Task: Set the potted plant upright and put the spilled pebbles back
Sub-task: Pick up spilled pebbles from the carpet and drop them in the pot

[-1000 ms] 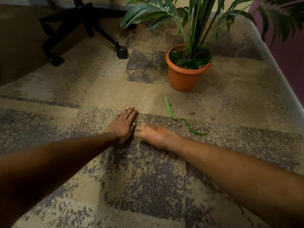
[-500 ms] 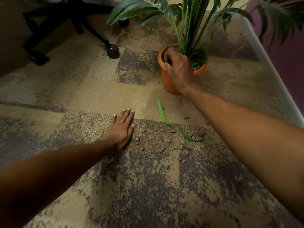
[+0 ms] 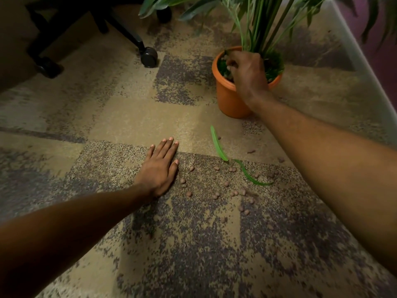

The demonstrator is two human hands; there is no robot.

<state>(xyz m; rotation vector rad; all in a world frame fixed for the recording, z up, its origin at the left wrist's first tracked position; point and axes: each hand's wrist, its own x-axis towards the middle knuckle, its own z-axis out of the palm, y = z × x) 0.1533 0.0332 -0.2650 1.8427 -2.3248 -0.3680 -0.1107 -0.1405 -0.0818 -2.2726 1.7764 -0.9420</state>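
Over the upright orange pot [image 3: 227,100] the right hand [image 3: 247,72] hangs with fingers curled, its hold hidden. The left hand [image 3: 160,171] lies flat, spread on the carpet [image 3: 107,117] beside scattered pebbles [image 3: 214,195].

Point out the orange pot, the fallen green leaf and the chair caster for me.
orange pot [image 3: 227,100]: head view, on its bare front wall.
fallen green leaf [image 3: 216,143]: head view, middle of the upper blade on the carpet.
chair caster [image 3: 149,57]: head view, on the wheel's face.

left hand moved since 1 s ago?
No. The left hand stays flat on the carpet, fingertips at the same light-to-dark tile seam; only the camera shifted.
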